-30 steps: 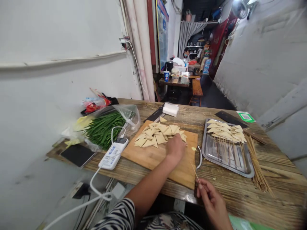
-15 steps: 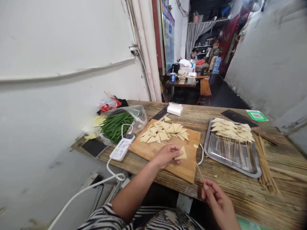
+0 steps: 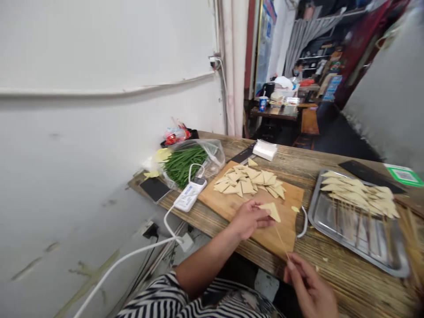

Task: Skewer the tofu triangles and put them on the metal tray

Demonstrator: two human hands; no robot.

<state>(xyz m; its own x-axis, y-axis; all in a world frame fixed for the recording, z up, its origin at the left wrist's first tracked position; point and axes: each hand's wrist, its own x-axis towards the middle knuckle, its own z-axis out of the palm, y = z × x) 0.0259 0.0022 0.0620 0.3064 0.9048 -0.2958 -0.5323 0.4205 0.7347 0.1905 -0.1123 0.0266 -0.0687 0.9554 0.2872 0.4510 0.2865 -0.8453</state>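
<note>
My left hand (image 3: 252, 217) pinches a pale triangular tofu slice (image 3: 272, 211) over the wooden cutting board (image 3: 217, 205). Between the fingers of my right hand (image 3: 309, 282) is a thin bamboo skewer (image 3: 282, 242), its upper end at the slice's lower edge; whether the tip has gone in, I cannot tell. A heap of similar triangular slices (image 3: 247, 180) lies on the far half of the board. To the right, a metal tray (image 3: 318, 216) carries skewered slices (image 3: 359, 192) in an overlapping row, sticks toward me.
Loose bamboo skewers (image 3: 410, 234) lie right of the tray. A white power strip (image 3: 190, 194) with a cable borders the board's left side, beside a phone (image 3: 155, 190) and bagged green chives (image 3: 185, 165). A knife (image 3: 243, 153) and white tissue pack (image 3: 265, 149) lie behind. Someone sits farther back.
The skewer's upper end has come up to the tofu slice, which was apart from it before. My view has swung left, so everything on the table appears farther right.
</note>
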